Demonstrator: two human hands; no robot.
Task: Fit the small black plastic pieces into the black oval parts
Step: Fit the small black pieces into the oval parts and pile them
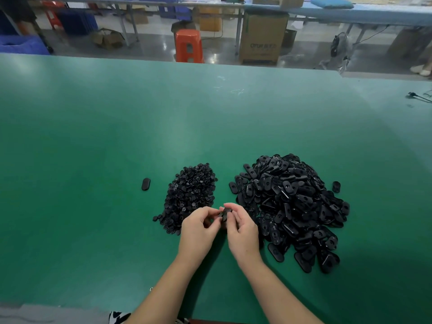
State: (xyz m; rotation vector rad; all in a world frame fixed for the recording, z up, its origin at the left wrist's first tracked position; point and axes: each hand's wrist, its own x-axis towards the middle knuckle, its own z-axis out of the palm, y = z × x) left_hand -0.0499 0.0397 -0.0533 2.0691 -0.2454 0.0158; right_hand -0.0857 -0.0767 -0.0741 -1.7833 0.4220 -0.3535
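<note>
- Both hands meet near the middle of the green table (93, 148): the right hand (243, 232) has its fingers clamped on one black oval plastic part (226, 212), and the left hand (198, 230) pinches at its edge.
- The small piece itself is hidden, so I cannot tell if it is seated.
- Best is to hold the oval steady and press straight in with the thumb.
- The heap of small black round plastic pieces (189, 195) lies left and the heap of black oval parts (292, 206) lies right; one lone oval (145, 184) lies far left.

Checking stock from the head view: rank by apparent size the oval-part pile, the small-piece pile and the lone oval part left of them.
1. Oval-part pile
2. Small-piece pile
3. Lone oval part
</note>
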